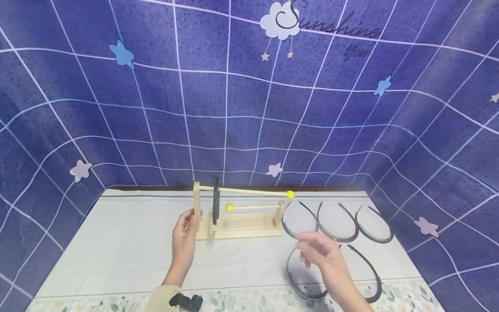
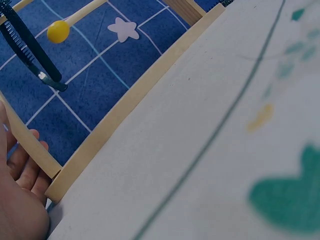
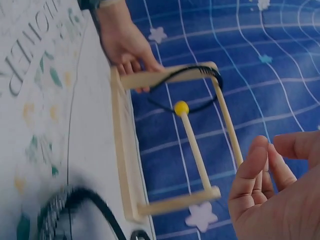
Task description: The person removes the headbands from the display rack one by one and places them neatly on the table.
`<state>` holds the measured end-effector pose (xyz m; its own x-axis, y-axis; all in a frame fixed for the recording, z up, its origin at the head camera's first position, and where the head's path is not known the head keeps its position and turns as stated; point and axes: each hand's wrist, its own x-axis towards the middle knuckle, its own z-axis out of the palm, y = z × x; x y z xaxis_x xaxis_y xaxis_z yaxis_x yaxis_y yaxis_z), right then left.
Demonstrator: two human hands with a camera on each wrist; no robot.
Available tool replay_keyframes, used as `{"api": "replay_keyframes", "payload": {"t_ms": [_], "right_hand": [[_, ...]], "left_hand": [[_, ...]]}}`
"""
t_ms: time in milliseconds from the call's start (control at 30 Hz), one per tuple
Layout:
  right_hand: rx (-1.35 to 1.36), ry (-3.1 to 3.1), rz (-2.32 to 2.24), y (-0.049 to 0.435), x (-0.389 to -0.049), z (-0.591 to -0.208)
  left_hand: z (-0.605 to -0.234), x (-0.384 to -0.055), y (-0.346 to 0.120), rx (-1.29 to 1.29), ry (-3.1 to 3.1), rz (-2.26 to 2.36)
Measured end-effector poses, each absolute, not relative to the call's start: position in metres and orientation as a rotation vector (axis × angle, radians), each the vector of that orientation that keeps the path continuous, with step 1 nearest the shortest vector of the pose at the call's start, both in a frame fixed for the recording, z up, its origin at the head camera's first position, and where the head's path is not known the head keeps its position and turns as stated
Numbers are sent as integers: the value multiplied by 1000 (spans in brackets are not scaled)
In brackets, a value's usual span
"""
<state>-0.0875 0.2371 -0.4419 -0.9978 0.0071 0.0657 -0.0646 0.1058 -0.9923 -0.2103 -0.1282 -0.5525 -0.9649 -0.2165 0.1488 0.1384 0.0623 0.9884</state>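
Note:
A light wooden stand has two horizontal rods at different heights, each ending in a yellow ball. My left hand holds its taller left post, the thumb on one side and the fingers behind. On the upper rod hangs a dark toothed headband, near the post. The lower rod is bare. My right hand hovers over the headbands to the right of the stand, fingers loosely bent and holding nothing. Below it lies a dark headband, partly hidden by the hand.
Three headbands lie in a back row, among them a brownish one and a dark one. Another black headband lies in front. A white cloth with a floral border covers the table; a blue grid-patterned curtain stands behind.

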Motion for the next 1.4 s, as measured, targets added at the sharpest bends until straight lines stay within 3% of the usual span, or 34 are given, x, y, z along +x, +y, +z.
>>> {"api": "replay_keyframes", "payload": {"t_ms": [300, 667, 1400], "right_hand": [[289, -2198, 2181, 207, -102, -448], [220, -2255, 2191, 177, -129, -451], [327, -2200, 2324, 116, -173, -441]], "left_hand": [[-554, -211, -126, 61, -2078, -1997], [-552, -209, -129, 67, -2099, -1983], [-553, -209, -129, 55, -2087, -1988]]}}
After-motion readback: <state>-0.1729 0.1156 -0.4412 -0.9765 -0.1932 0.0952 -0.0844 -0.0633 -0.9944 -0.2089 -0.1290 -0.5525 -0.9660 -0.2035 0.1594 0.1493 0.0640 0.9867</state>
